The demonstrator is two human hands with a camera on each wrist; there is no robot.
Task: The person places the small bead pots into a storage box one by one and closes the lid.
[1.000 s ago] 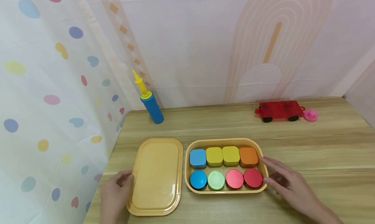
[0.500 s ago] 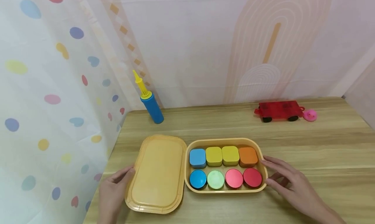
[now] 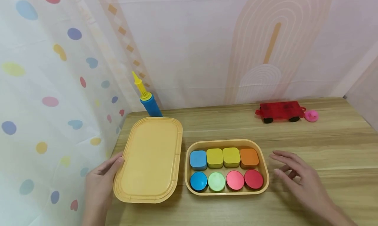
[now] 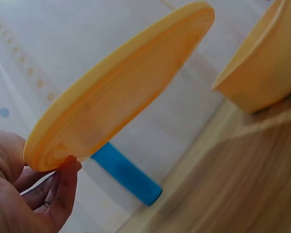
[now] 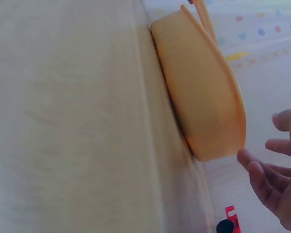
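My left hand point(image 3: 103, 181) pinches the left edge of a yellow plastic lid point(image 3: 149, 160) and holds it up off the table; in the left wrist view the fingers curl under the lid's rim point(image 4: 121, 53). Right of it a matching yellow box point(image 3: 227, 193) stands on the table. Inside are two rows: square blocks in blue, yellow and orange point(image 3: 249, 157) behind, round-topped pieces in blue, green point(image 3: 217, 181), pink and red in front. Just off the box's right end hovers my right hand point(image 3: 304, 183), fingers loosely bent, holding nothing.
A blue and yellow hand pump point(image 3: 150, 104) stands at the back left, partly behind the lid. At the back right are a red toy cart point(image 3: 282, 111) and a pink rubber toy point(image 3: 311, 116). Patterned cloth point(image 3: 189, 55) hangs behind the wooden table.
My left hand has lifted the lid from the table and moved it up and to the left. The right hand has let go of the box's right end and drawn away slightly.
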